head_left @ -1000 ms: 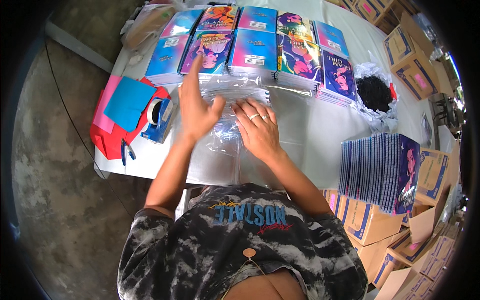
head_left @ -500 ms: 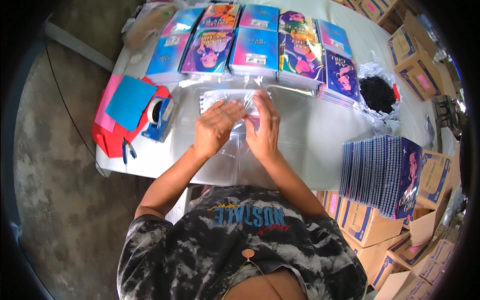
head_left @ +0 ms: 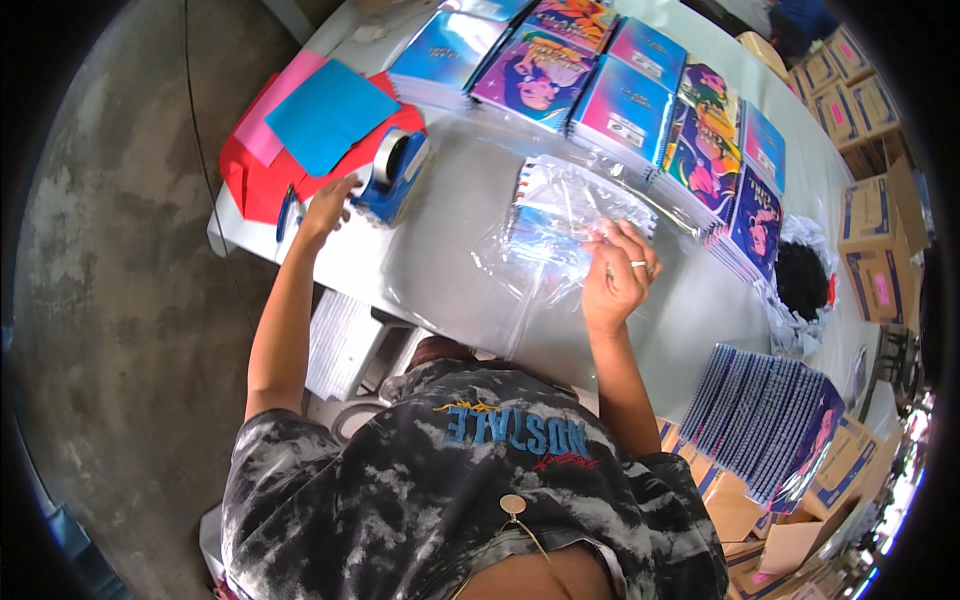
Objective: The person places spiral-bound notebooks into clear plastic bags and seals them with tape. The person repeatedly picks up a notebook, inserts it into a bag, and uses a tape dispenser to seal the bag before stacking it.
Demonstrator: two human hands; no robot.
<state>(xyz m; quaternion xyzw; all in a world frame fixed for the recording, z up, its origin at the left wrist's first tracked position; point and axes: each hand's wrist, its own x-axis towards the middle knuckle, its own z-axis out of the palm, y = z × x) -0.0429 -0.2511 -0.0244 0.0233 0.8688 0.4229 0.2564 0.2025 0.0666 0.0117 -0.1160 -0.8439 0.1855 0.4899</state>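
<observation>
A: State of the hands?
B: Apart. Right hand (head_left: 622,275): fingertips pinched on clear film (head_left: 492,262). Left hand (head_left: 328,210): beside the blue tape dispenser (head_left: 402,182); whether it grips tape, cannot tell.
A: Notebook bundle (head_left: 562,186) location?
B: On the table (head_left: 345,257), under the clear film.

Toward ten o'clock, a red sheet (head_left: 245,190) is lying near the table's edge, with a pink sheet (head_left: 258,132) and a blue sheet (head_left: 330,115) resting on top of it. A small blue tool (head_left: 286,213) is lying at its lower edge. At three o'clock, a black tangled heap (head_left: 800,280) is sitting in crumpled white paper (head_left: 793,337). Cardboard boxes are standing at two (head_left: 850,105), three (head_left: 865,208) and four o'clock (head_left: 840,465). At nine o'clock, concrete floor (head_left: 110,300) is showing, and a dark cable (head_left: 199,130) is running down from ten.
</observation>
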